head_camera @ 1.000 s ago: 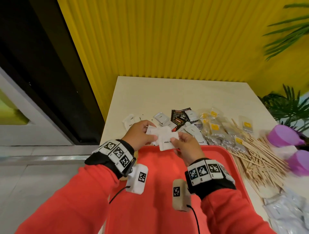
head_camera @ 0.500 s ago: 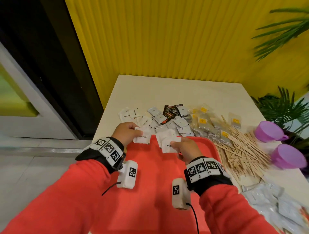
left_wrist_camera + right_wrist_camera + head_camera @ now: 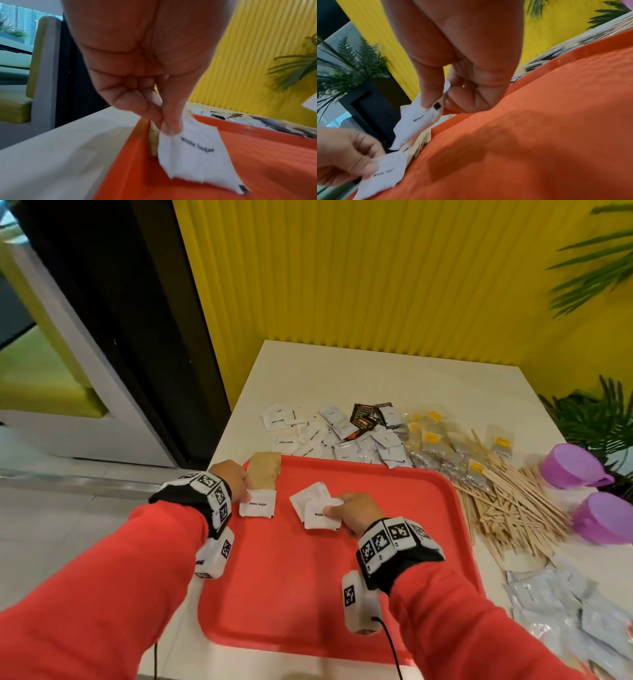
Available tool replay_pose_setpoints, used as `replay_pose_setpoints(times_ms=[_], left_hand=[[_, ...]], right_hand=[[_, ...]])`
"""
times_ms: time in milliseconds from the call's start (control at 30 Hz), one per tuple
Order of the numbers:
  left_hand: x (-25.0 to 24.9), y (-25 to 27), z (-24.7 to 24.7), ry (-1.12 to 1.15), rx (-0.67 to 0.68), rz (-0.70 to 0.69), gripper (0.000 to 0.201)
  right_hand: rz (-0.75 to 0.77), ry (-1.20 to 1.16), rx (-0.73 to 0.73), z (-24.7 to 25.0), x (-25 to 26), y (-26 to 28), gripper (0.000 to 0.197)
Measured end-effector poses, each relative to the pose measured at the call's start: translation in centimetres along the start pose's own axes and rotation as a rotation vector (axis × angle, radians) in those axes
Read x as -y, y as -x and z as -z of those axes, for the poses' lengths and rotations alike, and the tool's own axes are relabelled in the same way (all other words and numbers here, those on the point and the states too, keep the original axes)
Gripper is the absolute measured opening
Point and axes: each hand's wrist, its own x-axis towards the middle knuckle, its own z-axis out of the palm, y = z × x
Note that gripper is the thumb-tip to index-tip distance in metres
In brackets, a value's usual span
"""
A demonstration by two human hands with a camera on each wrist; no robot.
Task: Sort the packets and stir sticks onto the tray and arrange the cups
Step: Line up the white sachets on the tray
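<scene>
The left hand (image 3: 230, 478) has its fingers (image 3: 150, 108) pinched on the top corner of a white sugar packet (image 3: 257, 503), which hangs from them over the near-left part of the red tray (image 3: 291, 594), just near a stack of brown packets (image 3: 264, 475) at the tray's far-left corner. The right hand (image 3: 356, 511) pinches a small bunch of white packets (image 3: 315, 506) above the tray's middle. Beyond the tray's far edge, loose packets (image 3: 342, 436) litter the bench (image 3: 376, 378); stir sticks (image 3: 507, 501) and two purple cups (image 3: 572, 467) lie right.
</scene>
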Motion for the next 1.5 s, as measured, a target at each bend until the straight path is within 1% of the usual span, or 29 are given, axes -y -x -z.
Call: replay_pose_setpoints(times_ms=[67,133,233,300,367,433,467,500,600,667,767,833,933,1067,1167,1233,1267,1300,1333,1367,1400,1433,1500], left_hand=[[0.0,-0.4,0.0,-0.02,-0.003,-0.013,0.02],[0.0,-0.5,0.1,-0.046,-0.002,-0.035,0.021],[0.5,-1.2,-0.2,-0.064,0.01,-0.075,0.018],[0.8,-1.6,-0.2,-0.08,0.014,-0.088,0.016],[0.9,-1.8,-0.1,-0.091,-0.002,-0.121,0.017],[0.9,-2.0,0.1,-0.028,-0.054,-0.175,0.01],[0.8,-1.9,0.2,0.032,-0.056,-0.21,0.006],[0.8,-1.9,0.3,0.082,-0.029,-0.258,0.007],[1.0,-1.3,0.5,0.128,0.143,-0.375,0.011],[1.4,-1.4,0.6,0.129,0.204,-0.407,0.015],[1.9,-2.0,0.8,0.144,0.303,-0.421,0.023],[2.1,-2.1,0.9,0.155,0.374,-0.408,0.026],[2.1,-2.2,0.8,0.099,0.402,-0.388,0.028],[2.0,-2.2,0.6,0.022,0.355,-0.406,0.019],[2.0,-2.6,1.0,0.048,0.29,-0.439,0.018],[2.0,-2.9,1.2,0.049,0.282,-0.465,0.02],[2.0,-2.9,1.2,0.042,0.29,-0.48,0.02],[1.9,-2.9,1.1,0.03,0.302,-0.496,0.02],[1.9,-2.8,1.0,0.013,0.313,-0.511,0.019],[1.7,-2.7,0.7,-0.006,0.318,-0.525,0.019],[1.6,-2.6,0.5,-0.022,0.316,-0.536,0.02],[1.5,-2.5,0.3,-0.031,0.309,-0.545,0.02],[1.2,-2.5,0.0,-0.04,0.286,-0.553,0.021]], right_hand=[[-0.005,-0.025,0.015,-1.1,0.0,0.0,0.016],[-0.013,-0.013,0.045,-2.2,0.0,-0.1,0.012],[-0.02,-0.02,0.059,-4.2,0.5,-0.4,0.011],[-0.033,-0.051,0.061,-5.6,0.8,-0.7,0.025],[-0.049,-0.075,0.059,-6.6,1.1,-0.9,0.029],[-0.071,-0.096,0.072,-7.6,1.3,-1.1,0.025],[-0.083,-0.111,0.073,-8.1,1.4,-1.3,0.025],[-0.096,-0.127,0.07,-8.6,1.5,-1.4,0.023],[-0.13,-0.192,0.058,-9.4,1.7,-1.6,0.012],[-0.153,-0.238,0.045,-9.6,1.8,-1.7,0.009],[-0.167,-0.229,0.015,-9.7,1.6,-2.0,0.01],[-0.179,-0.235,-0.015,-9.7,1.4,-2.3,0.016],[-0.198,-0.273,-0.03,-9.6,1.5,-2.4,0.023],[-0.211,-0.308,-0.01,-9.5,1.8,-1.9,0.023],[-0.204,-0.213,0.017,-9.2,1.9,-1.7,0.021],[-0.159,-0.011,0.038,-8.9,2.1,-1.5,0.012],[-0.121,0.102,0.055,-8.7,2.3,-1.3,0.015],[-0.092,0.202,0.062,-8.5,2.5,-1.2,0.022],[-0.073,0.266,0.069,-8.4,2.7,-1.1,0.025],[-0.049,0.315,0.073,-8.3,2.9,-0.9,0.022],[-0.039,0.344,0.078,-8.4,3.0,-0.9,0.017],[-0.034,0.36,0.069,-8.5,3.1,-0.8,0.019],[-0.042,0.36,0.042,-8.9,3.1,-0.9,0.032]])
